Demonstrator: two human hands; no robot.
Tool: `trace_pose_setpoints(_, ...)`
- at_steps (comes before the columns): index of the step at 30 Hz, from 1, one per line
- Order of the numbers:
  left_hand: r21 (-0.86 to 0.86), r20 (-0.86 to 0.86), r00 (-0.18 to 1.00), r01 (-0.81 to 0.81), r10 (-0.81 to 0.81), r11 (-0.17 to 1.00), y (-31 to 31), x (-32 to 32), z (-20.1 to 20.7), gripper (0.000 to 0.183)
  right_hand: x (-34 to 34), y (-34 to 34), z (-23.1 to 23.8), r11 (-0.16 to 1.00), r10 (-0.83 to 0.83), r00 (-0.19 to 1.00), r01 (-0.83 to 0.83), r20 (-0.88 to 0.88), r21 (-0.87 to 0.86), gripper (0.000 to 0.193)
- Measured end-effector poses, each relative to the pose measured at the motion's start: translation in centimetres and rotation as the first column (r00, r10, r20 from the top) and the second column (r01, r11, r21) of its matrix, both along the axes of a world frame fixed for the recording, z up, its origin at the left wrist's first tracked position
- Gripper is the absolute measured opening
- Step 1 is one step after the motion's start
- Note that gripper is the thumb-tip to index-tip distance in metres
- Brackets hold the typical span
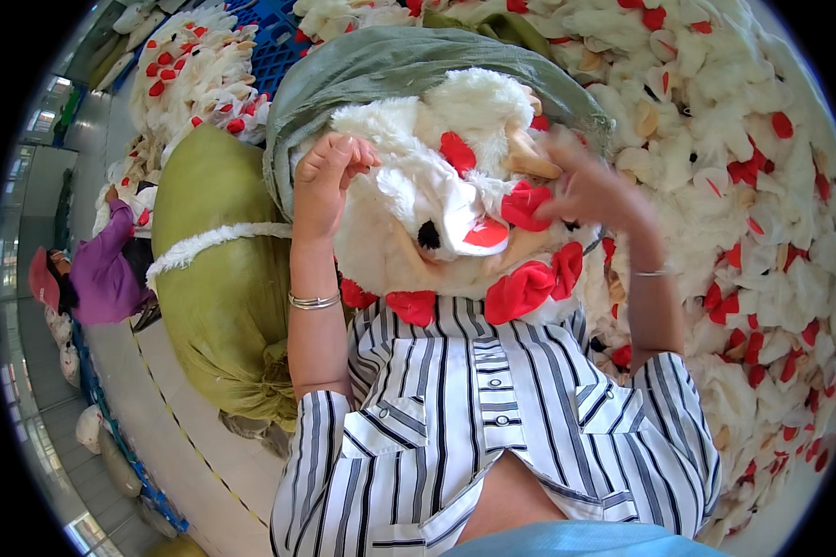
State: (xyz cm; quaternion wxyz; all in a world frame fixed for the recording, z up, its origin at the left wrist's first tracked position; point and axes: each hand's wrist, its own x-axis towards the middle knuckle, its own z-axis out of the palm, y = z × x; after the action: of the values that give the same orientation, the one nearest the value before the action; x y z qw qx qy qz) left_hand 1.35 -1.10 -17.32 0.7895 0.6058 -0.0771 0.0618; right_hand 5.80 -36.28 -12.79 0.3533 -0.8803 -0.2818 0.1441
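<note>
Open sack (pixel 353 79): here at the clock's centre, plush pieces (pixel 409 121) piled in its mouth.
Tied sack (pixel 223 320): just beside it, eight o'clock.
Co-worker (pixel 110 265): beyond that, out at nine.
Big heap (pixel 701 111): sweeping from one o'clock round to four.
Crate (pixel 274 42): up at ten, between open sack and smaller heap (pixel 195 60).

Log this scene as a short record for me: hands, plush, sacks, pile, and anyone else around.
Left hand: fingers curled, over the plush; grip unclear
Right hand: blurred, at a red flap; grip unclear
Plush: white, with red, tan and black parts
Green sack: arches around plush's far side
Olive sack: bulging, white strip across it
Pile: white and red pieces, right
Other person: purple top, far left
</note>
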Motion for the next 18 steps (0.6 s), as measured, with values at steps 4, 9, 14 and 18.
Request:
trace_pose_setpoints(4, 0.040, -0.071, 0.997, -0.034, 0.037, 0.999, 0.0, -1.0, -0.9, 0.020, -0.2, 2.5, -5.5, 0.999, -0.014, 0.996, 0.016, 0.088, -0.030, 0.060)
trace_pose_setpoints(9, 0.116, -0.089, 0.996, 0.007, 0.003, 0.993, -1.6, -0.9, -1.8, 0.021, -1.1, 6.4, -0.3, 0.694, -0.095, 0.959, 0.257, -0.268, 0.673, 0.038)
trace_pose_setpoints(14, -0.013, -0.134, 0.990, -0.037, 0.035, 0.999, -3.1, -1.4, -0.3, 0.022, 1.6, 9.0, 5.3, 0.250, -0.291, 0.951, 0.185, -0.108, 0.951, 0.023)
trace_pose_setpoints(18, -0.143, -0.208, 0.971, -0.146, 0.114, 0.979, -3.8, -1.9, 0.7, 0.022, 2.6, 11.7, 4.0, 0.414, -0.233, 0.972, 0.114, -0.016, 0.903, 0.024)
